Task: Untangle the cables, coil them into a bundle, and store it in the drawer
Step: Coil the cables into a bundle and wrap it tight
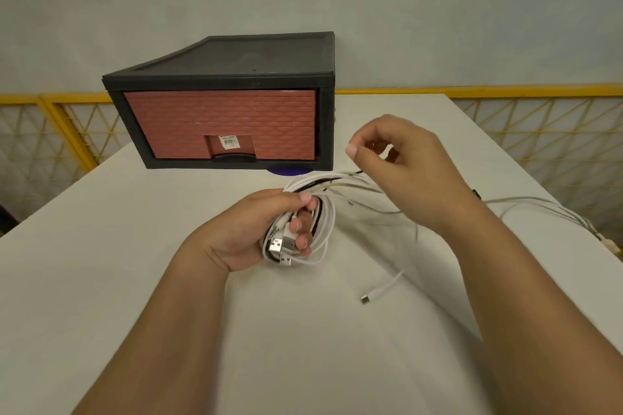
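My left hand (269,229) grips a coil of white and black cables (320,229), with several USB plugs sticking out under its fingers. Strands run from the coil up and right, where my right hand (397,158) holds them above the table, fingers curled round them. More white cable (546,212) trails off past my right wrist toward the table's right edge. One loose white end with a small plug (377,290) lies on the table below the coil. The drawer unit (222,98) stands at the back, its brick-red drawer front (219,121) closed.
The white table (135,280) spreads around my arms. Something purple (286,170) peeks from under the drawer unit's front right. A yellow mesh railing (556,131) runs behind the table on both sides, with a grey wall beyond.
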Action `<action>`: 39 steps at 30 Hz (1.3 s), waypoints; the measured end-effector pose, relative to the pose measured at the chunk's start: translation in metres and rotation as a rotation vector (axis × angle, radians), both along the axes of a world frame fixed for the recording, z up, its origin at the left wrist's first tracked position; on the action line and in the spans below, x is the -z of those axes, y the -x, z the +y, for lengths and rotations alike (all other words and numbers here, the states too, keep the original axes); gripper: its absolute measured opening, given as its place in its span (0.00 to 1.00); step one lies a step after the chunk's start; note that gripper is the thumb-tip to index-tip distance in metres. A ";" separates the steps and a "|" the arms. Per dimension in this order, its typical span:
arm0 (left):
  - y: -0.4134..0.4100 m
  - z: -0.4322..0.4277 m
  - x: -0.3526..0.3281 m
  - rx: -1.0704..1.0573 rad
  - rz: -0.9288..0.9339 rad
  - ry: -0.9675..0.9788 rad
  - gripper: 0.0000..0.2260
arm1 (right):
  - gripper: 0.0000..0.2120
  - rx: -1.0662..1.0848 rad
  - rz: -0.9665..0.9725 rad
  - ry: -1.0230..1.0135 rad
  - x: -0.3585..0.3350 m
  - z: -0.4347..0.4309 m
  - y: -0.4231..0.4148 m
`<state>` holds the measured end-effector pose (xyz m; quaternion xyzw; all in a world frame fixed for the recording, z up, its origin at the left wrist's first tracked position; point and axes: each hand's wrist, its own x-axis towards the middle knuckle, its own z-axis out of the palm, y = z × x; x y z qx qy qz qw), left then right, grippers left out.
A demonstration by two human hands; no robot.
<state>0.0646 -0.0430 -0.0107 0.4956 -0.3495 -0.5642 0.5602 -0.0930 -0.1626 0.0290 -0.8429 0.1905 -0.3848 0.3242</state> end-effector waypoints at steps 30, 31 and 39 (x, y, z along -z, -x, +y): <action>-0.009 -0.019 0.003 -0.561 0.385 0.260 0.12 | 0.06 -0.327 0.207 -0.171 0.049 0.026 -0.041; -0.009 -0.020 0.003 -0.579 0.393 0.263 0.13 | 0.05 -0.352 0.216 -0.178 0.049 0.030 -0.042; -0.010 -0.018 0.001 -0.569 0.358 0.257 0.18 | 0.05 -0.233 0.103 -0.194 0.050 0.044 -0.047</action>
